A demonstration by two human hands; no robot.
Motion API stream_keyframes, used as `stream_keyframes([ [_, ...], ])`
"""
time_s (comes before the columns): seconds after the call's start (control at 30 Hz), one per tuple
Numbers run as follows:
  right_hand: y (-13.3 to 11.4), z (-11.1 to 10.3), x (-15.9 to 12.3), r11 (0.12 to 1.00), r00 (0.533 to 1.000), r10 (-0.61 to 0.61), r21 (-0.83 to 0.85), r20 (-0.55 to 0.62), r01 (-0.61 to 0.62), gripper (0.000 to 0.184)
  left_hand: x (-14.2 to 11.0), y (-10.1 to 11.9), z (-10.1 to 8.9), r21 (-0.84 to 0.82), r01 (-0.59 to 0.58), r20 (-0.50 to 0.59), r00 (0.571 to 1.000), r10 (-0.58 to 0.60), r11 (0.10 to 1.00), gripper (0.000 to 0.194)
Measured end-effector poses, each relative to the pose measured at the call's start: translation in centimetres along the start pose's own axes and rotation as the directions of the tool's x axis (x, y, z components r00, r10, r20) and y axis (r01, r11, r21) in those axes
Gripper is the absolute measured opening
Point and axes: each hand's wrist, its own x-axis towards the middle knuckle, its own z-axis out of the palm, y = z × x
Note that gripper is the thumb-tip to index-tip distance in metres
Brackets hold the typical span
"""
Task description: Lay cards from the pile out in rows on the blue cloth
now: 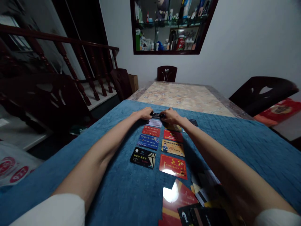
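Note:
Both arms reach forward over a blue cloth. My left hand (146, 113) and my right hand (169, 115) grip a black card (156, 115) from its two sides, at the far end of two columns of cards. Below it in the left column lie a whitish card (154, 122), a red card (151, 131), a blue card (148, 142) and a black VIP card (143, 157). The right column has a gold card (174, 127), partly under my right hand, a red card (173, 136), a gold VIP card (173, 147) and a red card (173, 166).
A loose pile of cards (180, 201) lies near me, partly under my right forearm. A dark card (193, 122) sits beyond that forearm. The blue cloth (113, 188) covers the near part of the table (181, 94). Chairs (263, 94) stand around; a plastic bag (16, 163) is at left.

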Motion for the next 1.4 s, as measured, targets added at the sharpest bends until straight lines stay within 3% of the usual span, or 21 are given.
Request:
stream_keyframes([
  [0.4, -0.5, -0.5, -0.5, 1.0, 1.0, 0.003, -0.002, -0.015, -0.003, 0.041, 0.3, -0.3, -0.1, -0.034, 0.029, 0.026, 0.999, -0.028, 0.999, 0.039],
  [0.67, -0.2, -1.5, -2.3, 1.0, 0.998, -0.001, 0.023, -0.062, 0.002, 0.044, -2.0, 0.3, -0.6, -0.067, 0.046, -0.098, 0.994, -0.052, 0.997, 0.034],
  [1.07, -1.1, -4.2, -8.5, 0.999, 0.992, -0.042, 0.014, -0.121, 0.044, 0.03, -7.4, 6.4, -2.3, -0.077, -0.12, -0.325, 0.942, 0.089, 0.99, 0.019],
  [1.4, -2.6, -5.5, -16.9, 0.999, 0.99, -0.034, 0.006, -0.136, 0.035, 0.024, -14.0, 13.2, -1.4, -0.058, -0.308, -0.436, 0.864, 0.254, 0.95, 0.012],
])
